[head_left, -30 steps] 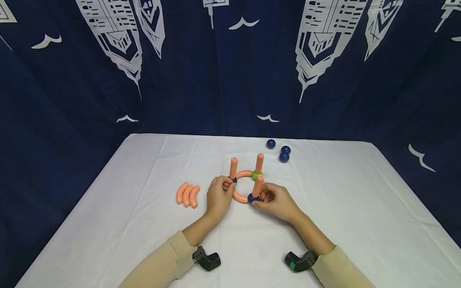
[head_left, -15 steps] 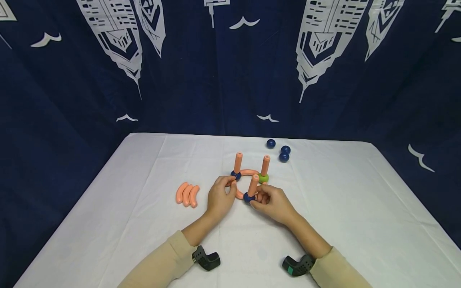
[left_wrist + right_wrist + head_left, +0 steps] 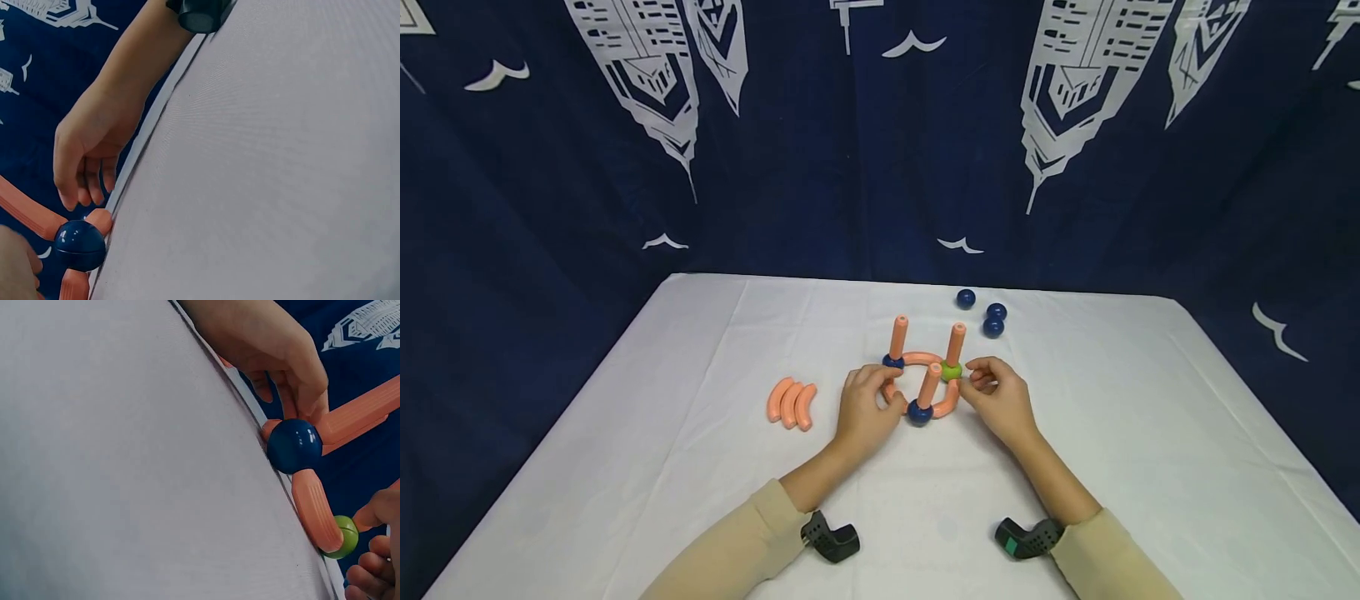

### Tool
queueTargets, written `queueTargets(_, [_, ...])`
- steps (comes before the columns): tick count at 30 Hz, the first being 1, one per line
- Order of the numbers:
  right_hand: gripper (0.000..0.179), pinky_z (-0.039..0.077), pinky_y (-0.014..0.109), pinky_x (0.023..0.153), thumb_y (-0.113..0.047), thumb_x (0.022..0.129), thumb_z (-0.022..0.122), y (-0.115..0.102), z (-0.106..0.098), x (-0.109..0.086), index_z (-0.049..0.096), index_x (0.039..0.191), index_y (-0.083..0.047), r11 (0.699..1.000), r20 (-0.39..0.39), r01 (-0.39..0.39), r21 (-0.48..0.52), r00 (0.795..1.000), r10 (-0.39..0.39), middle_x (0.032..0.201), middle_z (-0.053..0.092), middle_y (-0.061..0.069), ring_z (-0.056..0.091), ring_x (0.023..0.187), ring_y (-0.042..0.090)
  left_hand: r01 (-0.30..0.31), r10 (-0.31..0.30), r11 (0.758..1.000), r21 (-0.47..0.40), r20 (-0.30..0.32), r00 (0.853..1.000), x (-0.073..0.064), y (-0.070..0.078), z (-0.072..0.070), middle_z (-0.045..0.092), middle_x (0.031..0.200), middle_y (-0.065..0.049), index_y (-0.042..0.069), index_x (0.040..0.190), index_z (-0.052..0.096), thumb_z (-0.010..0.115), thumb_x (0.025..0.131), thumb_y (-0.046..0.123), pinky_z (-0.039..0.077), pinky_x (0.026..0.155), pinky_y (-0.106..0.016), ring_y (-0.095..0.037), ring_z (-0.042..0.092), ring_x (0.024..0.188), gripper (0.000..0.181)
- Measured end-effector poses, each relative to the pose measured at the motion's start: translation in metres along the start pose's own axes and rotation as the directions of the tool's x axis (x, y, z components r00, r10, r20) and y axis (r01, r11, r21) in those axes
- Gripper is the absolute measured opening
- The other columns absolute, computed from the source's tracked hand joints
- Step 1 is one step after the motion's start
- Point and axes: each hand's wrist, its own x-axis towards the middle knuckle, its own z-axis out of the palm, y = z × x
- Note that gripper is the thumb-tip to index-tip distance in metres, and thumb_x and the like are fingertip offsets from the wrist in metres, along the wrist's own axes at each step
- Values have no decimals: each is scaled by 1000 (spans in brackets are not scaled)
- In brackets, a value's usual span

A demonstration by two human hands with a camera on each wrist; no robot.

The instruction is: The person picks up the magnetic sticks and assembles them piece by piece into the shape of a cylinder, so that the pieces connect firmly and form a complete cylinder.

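A small toy frame stands between the hands: curved orange rods link a front blue ball, a back-left blue ball and a green ball. From each ball rises a straight orange rod. My left hand is at the frame's left side, index fingertip by the back-left ball, thumb by the front one, with a gap between them. In the right wrist view, the thumb of my right hand meets the green ball, its other fingers loosely bent.
Several loose blue balls lie behind the frame to the right. To the left, 3 curved orange rods lie side by side on the white tablecloth. A dark blue patterned curtain hangs past the table's far edge.
My right hand has let go of the front blue ball and moved back and right to the green ball. The frame has turned slightly. My left thumb and index finger have spread apart.
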Motion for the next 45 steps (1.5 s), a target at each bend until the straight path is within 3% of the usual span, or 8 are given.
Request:
queueTargets(5, [43,49,42,86,-10,84,73,7,4,8,59,122,5,999,54,-32,-25,998,34,107,62,19,60,102,31,-129,134,990,-61,85,987,-1,0,0,68,110,-5,7,112,71,69,79,14,42,89,-45,-25,58,106,34])
queueTargets(10, [42,47,39,85,-10,85,73,11,7,17,60,122,5,999,77,-29,-16,997,31,109,63,19,60,103,31,-235,241,971,-56,173,955,-2,-1,3,71,107,2,12,110,72,73,83,21,43,89,-44,-19,60,106,28])
queueTargets(13, [39,45,36,82,-13,85,74,10,9,21,63,117,4,1000,80,-27,-12,996,27,109,62,17,59,103,30,-252,256,967,-47,217,942,-1,-2,4,71,106,4,13,109,72,75,84,26,43,89,-41,-14,60,102,28])
queueTargets(23, [25,50,36,85,-16,90,70,9,17,26,68,106,3,999,23,-28,27,999,27,106,63,16,60,100,29,-226,227,974,-32,249,942,0,2,3,70,109,3,13,109,70,75,86,30,43,94,-41,-11,62,98,29])
queueTargets(29, [24,52,34,84,-17,88,73,10,18,25,70,103,1,1000,-22,-12,26,1000,12,102,64,14,62,98,27,-210,207,978,-5,193,959,2,3,2,70,95,0,10,104,71,77,85,21,46,80,-35,-15,59,88,23])
queueTargets(35, [20,47,21,73,-15,83,78,11,18,23,71,95,0,999,-68,3,43,998,-1,93,62,11,60,87,25,-80,78,997,12,96,992,5,1,1,69,94,-4,6,104,71,75,85,15,46,88,-38,-23,57,100,22])
queueTargets(41, [19,44,21,68,-15,82,79,14,20,21,72,93,-1,999,-76,37,31,997,-34,88,61,9,58,81,23,-34,35,999,-12,65,997,3,-1,-1,68,98,-6,5,104,70,73,86,13,45,91,-40,-26,56,103,21])
queueTargets(45, [23,43,23,70,-15,81,79,14,17,22,70,96,0,999,-28,17,39,1000,-15,91,61,10,58,84,24,-34,35,999,-15,60,998,2,-1,0,68,99,-6,5,102,69,73,85,13,46,89,-39,-25,57,101,19])
